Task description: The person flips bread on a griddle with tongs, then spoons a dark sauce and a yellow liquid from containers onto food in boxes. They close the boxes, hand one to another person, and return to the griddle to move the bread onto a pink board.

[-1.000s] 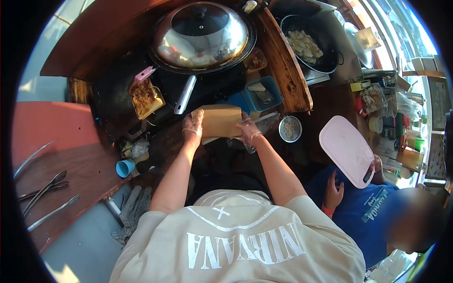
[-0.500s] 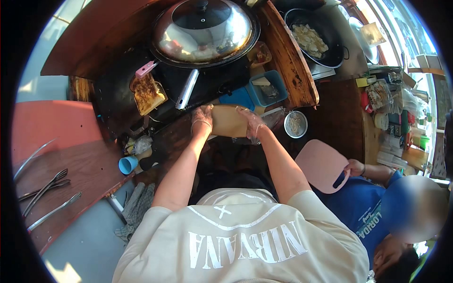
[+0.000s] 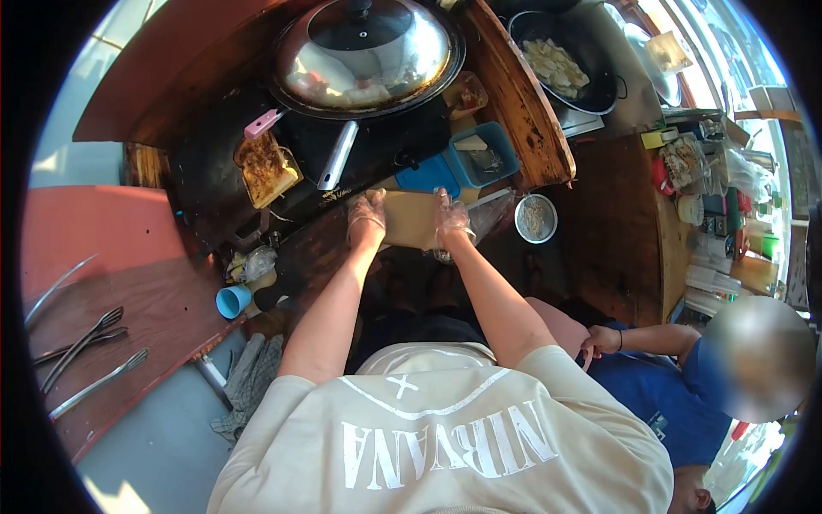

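Observation:
Both my hands wear clear plastic gloves and hold a plain brown rectangular piece of cardboard [image 3: 408,219] in front of me. On its left side my left hand [image 3: 367,216] is closed around the edge. The right edge is gripped by my right hand [image 3: 451,224], fingers pointing away from me. Just beyond the cardboard are a flat blue piece [image 3: 426,176] and a blue plastic tub [image 3: 488,160] with pale contents. Toasted bread [image 3: 268,171] lies on the black cooking surface, with a pink-handled tool [image 3: 264,124] over its upper edge.
A large lidded pan [image 3: 370,64] stands at the back, its handle toward me. To the right are a wooden partition [image 3: 527,103], a wok [image 3: 599,81] with pale food and a metal bowl [image 3: 536,218]. A person in blue [image 3: 634,368] stands close by. Several tongs [image 3: 98,381] lie left.
My right hand has shifted left, further onto the cardboard. The person beside me has lowered the pink board, which is now mostly hidden behind my right arm.

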Demonstrator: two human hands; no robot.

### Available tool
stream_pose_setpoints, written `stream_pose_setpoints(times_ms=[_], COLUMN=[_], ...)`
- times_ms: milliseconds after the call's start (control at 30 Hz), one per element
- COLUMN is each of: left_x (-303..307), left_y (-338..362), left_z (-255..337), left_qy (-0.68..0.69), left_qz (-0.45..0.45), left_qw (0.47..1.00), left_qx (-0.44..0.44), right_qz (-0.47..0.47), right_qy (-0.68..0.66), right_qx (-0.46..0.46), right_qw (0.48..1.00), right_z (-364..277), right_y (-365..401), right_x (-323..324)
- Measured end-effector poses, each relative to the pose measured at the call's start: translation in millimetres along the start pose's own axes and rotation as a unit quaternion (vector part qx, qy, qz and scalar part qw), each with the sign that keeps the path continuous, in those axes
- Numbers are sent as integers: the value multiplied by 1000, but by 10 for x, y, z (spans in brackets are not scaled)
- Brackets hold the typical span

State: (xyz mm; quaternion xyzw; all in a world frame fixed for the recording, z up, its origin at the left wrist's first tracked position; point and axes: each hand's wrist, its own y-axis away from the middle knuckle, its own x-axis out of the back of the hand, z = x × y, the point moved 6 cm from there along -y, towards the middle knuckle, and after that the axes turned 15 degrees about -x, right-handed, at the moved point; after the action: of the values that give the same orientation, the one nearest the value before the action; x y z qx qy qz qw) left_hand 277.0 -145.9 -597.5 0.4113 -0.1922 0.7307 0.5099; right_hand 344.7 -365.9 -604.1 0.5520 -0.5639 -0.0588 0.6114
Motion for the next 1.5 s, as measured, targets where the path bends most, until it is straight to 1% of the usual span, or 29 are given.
stream_pose_setpoints(times_ms=[133,200,233,267,300,333,367,400,433,500,533,600,633,667,700,733,767,800,833,867,900,967,1033,1133,1200,1267,1333,1467,1500], left_x=[322,864,864,933,1051,1185,1295,1346,1422,1445,1476,1411,1402,1256,966,671,522,401,206,80,-90,-567,-920,-838,-558,-257,155,906,1044], left_y=[171,423,511,555,640,747,872,998,1067,1224,1234,1243,1185,1049,893,816,596,416,296,199,196,179,282,478,514,510,498,469,439], left_z=[146,551,526,537,601,696,801,860,868,913,916,935,1045,1006,870,761,795,901,938,1059,1156,959,792,651,662,718,876,1286,1372], left_qy=[46,181,181,240,297,296,385,466,464,446,445,376,345,346,461,550,399,227,229,18,-194,-208,-239,-224,-178,-229,-216,-86,11], left_qz=[6,-43,-49,-1,46,41,-20,-82,-86,-204,-205,-278,-238,-237,-316,-378,-292,-190,-191,-146,-91,-151,-217,-234,-195,-100,-71,36,52], left_qw=[997,982,982,967,934,932,909,875,874,860,859,862,825,824,807,745,866,942,941,944,885,871,837,865,885,860,870,881,919], left_qx=[-64,30,19,-88,-194,-205,-156,-104,-114,-143,-150,-198,-379,-382,-191,11,-75,-157,-158,-295,-413,-419,-443,-383,-384,-444,-437,-463,-390], right_qz=[-10,-23,-71,-63,-113,-163,-157,-188,-216,-230,-250,-280,-252,-224,-142,-141,-144,-146,-153,-151,-151,-165,-141,-116,-112,-127,-134,-108,-105], right_qy=[-19,18,18,9,-57,-125,-135,-153,-169,-182,-187,-237,-197,-156,-76,-74,-128,-182,-197,-197,-256,-348,-348,-381,-406,-439,-459,-418,-421], right_qx=[32,44,245,242,213,186,186,246,308,321,332,293,270,244,267,267,248,228,208,206,182,151,148,157,168,156,145,157,158], right_qw=[999,999,967,968,969,961,960,939,911,901,890,883,908,931,950,950,949,945,946,947,937,911,915,904,891,876,866,888,887], right_z=[47,96,381,433,468,461,430,352,327,533,636,869,971,1057,1049,1100,1197,1294,1386,1483,1613,1820,1932,2032,2080,2100,2167,2194,2203], right_y=[315,525,82,203,410,674,1001,1409,1671,1698,1695,1692,1675,1643,1725,1768,1789,1801,1812,1818,1793,1773,1795,1862,1907,1913,1861,1823,1818], right_x=[256,429,81,175,284,418,652,919,1090,1110,1070,1006,1017,1023,1129,1161,1211,1262,1286,1251,1226,1215,1284,1344,1371,1358,1291,1321,1333])
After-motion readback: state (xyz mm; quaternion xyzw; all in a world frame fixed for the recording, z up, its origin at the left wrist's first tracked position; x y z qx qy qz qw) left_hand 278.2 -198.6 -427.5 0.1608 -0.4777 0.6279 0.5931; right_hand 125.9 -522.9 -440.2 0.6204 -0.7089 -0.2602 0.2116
